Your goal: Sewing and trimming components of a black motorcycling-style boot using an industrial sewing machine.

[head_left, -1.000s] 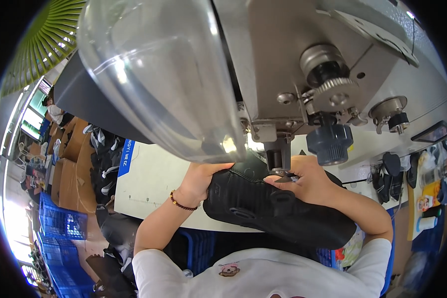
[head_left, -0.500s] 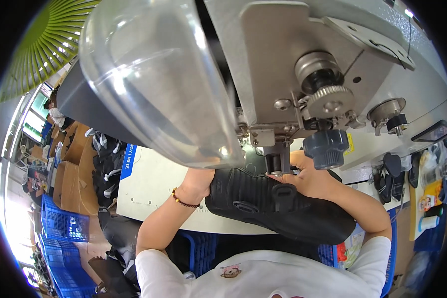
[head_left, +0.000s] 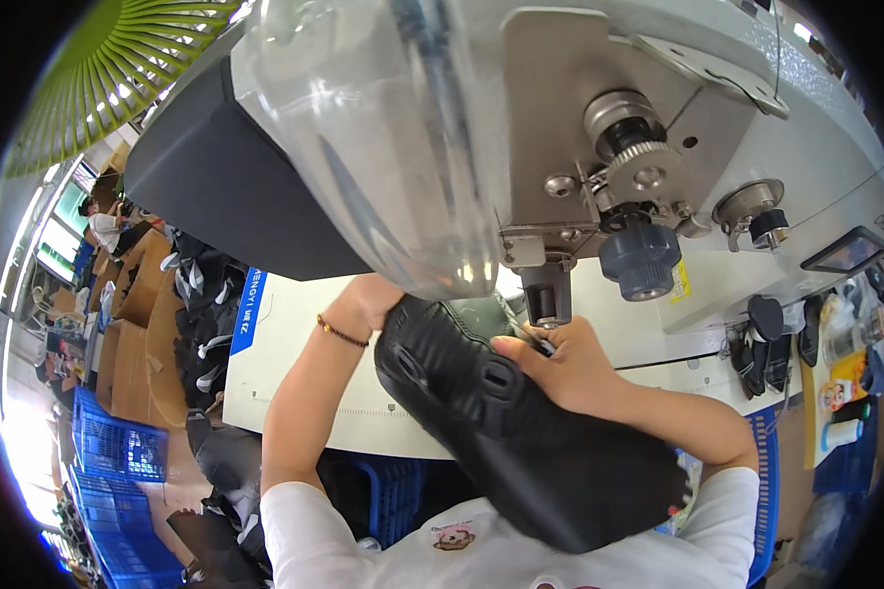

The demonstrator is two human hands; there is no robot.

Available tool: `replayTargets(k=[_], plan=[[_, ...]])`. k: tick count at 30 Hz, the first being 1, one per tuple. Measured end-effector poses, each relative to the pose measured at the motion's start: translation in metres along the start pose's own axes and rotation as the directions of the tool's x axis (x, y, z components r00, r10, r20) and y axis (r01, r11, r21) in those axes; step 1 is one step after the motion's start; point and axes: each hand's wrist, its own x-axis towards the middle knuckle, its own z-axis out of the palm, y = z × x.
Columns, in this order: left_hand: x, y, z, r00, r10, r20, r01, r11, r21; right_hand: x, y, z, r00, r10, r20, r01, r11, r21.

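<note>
A black shoe upper (head_left: 550, 452), with ribbed panels and raised loops, hangs slanted over the front edge of the white table toward my chest. My left hand (head_left: 373, 297) grips its far left end; the fingers are hidden behind the upper and the clear plastic guard (head_left: 373, 147). At the upper's right edge, my right hand (head_left: 572, 368) is closed with the thumb on top. A small metallic piece (head_left: 540, 344) shows by those fingers, too small to name. Just above stands the presser part (head_left: 547, 294) of the sewing machine (head_left: 550, 118).
A dark knob (head_left: 640, 260) juts from the machine head. Blue crates (head_left: 118, 442) and cardboard boxes (head_left: 133, 363) stand at the left, beside a heap of dark shoe parts (head_left: 201, 304). At the right are more black pieces (head_left: 751, 353) and a thread spool (head_left: 842, 434). Another person (head_left: 103, 231) is far off left.
The upper has come out from under the machine and swung, its near end lower toward my chest. My left hand moved up and left; my right hand drew slightly down, away from the presser part.
</note>
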Motion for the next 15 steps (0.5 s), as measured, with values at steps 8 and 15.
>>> replayTargets(k=[8,15], plan=[[0.008,0.019,0.0,1.0,-0.017,0.013,0.018,0.991,-0.129,-0.003,-0.007,0.013,0.999,0.011,-0.036,-0.004,0.983,0.184],[0.02,0.026,-0.013,0.976,-0.028,-0.215,-0.005,0.989,-0.149,-0.002,-0.013,0.025,0.996,0.06,-0.069,-0.035,0.946,0.322]])
